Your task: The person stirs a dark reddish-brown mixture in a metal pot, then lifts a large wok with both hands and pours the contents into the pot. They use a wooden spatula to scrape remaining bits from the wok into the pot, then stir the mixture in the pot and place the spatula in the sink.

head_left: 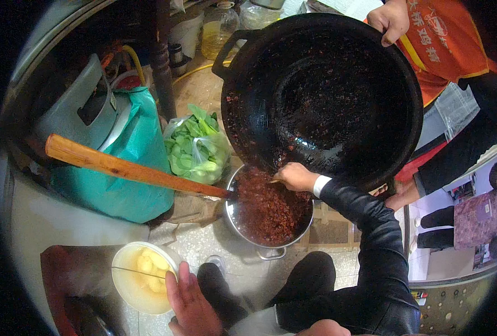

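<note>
My right hand (pixel 297 176), in a black leather sleeve, grips a small scraping tool at the wok's lower lip; most of the tool is hidden. The large black wok (pixel 328 84) is tilted over a steel pot (pixel 272 253), and dark red bits cling to its inside. A coarse dark red mash (pixel 269 218) fills much of the pot. From the pot's left rim sticks out a long wooden handle (pixel 135 170), its lower end out of sight. My left hand (pixel 194 302) holds nothing, fingers raised, beside a white bucket (pixel 124 290) of peeled potatoes (pixel 149 266) in liquid.
Another person's hand (pixel 389 21) holds the wok's upper rim, and their other hand (pixel 399 195) is at its lower right. Bagged leafy greens (pixel 196 145) and a teal sack (pixel 141 176) stand left of the pot. Behind is an oil jug (pixel 219 33). Someone (pixel 479 218) stands farther right.
</note>
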Demonstrator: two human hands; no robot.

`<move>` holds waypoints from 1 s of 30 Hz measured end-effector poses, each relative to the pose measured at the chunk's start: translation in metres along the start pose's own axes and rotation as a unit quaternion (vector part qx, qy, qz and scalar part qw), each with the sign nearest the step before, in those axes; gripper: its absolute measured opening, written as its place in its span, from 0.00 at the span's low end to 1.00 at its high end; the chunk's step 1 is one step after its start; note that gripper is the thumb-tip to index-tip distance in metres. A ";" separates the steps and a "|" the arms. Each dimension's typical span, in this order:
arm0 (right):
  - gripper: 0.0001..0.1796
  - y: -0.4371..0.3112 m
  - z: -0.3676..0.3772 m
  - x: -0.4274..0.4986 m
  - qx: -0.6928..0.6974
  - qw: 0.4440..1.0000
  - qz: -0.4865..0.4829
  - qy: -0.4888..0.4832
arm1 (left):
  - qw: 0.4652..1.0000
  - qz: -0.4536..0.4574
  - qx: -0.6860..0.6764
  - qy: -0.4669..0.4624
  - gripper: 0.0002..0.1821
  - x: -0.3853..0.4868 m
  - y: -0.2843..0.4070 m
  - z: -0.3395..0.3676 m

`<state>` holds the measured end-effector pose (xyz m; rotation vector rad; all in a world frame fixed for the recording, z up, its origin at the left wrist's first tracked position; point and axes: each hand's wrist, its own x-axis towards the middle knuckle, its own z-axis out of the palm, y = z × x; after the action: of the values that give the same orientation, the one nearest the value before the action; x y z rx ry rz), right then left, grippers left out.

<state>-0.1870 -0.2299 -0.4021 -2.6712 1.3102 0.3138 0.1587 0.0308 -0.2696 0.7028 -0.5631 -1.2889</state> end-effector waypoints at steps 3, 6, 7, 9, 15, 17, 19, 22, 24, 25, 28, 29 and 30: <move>0.22 0.027 -0.025 0.004 0.015 0.999 0.040 0.017 | 1.000 -0.002 -0.003 -0.010 0.50 0.004 -0.002 -0.001; 0.16 0.063 -0.047 0.028 -0.052 0.967 0.207 0.136 | 1.000 -0.009 -0.004 -0.022 0.50 0.005 -0.003 0.000; 0.15 0.068 -0.048 0.034 -0.095 0.943 0.299 0.115 | 1.000 -0.014 0.001 -0.023 0.50 0.004 -0.003 0.000; 0.14 0.060 -0.037 0.035 -0.043 0.959 0.269 0.083 | 1.000 -0.020 0.008 -0.021 0.51 0.004 -0.001 0.000; 0.16 -0.004 0.005 0.001 0.022 0.986 0.165 -0.026 | 1.000 0.014 -0.023 0.005 0.46 -0.003 -0.007 -0.001; 0.11 -0.014 0.006 -0.011 0.065 0.986 0.150 -0.040 | 0.999 0.039 -0.025 -0.021 0.46 0.001 -0.014 -0.003; 0.10 -0.020 0.006 -0.018 0.087 0.982 0.158 -0.052 | 0.998 0.044 -0.015 -0.030 0.44 0.001 -0.017 -0.004; 0.14 -0.033 0.012 -0.032 0.120 0.987 0.098 -0.045 | 0.998 0.042 -0.001 -0.048 0.41 -0.002 -0.020 -0.004; 0.13 -0.038 0.014 -0.038 0.171 0.982 0.075 -0.036 | 0.998 0.047 0.017 -0.028 0.41 -0.004 -0.020 -0.002; 0.09 -0.038 0.014 -0.042 0.194 0.976 0.082 -0.054 | 0.998 0.049 0.027 -0.013 0.41 -0.005 -0.019 -0.002; 0.09 -0.016 -0.003 -0.060 0.141 0.960 0.236 0.049 | 0.999 0.046 0.023 -0.005 0.39 -0.007 -0.016 -0.001; 0.08 -0.007 -0.008 -0.066 0.154 0.937 0.307 0.063 | 0.998 0.051 0.026 -0.005 0.39 -0.007 -0.015 -0.001; 0.09 0.000 -0.012 -0.078 0.121 0.914 0.380 0.069 | 0.998 0.053 0.031 -0.005 0.38 -0.006 -0.014 -0.001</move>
<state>-0.2320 -0.1731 -0.3713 -1.9044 2.2257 0.0290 0.1487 0.0351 -0.2810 0.7095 -0.6427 -1.1802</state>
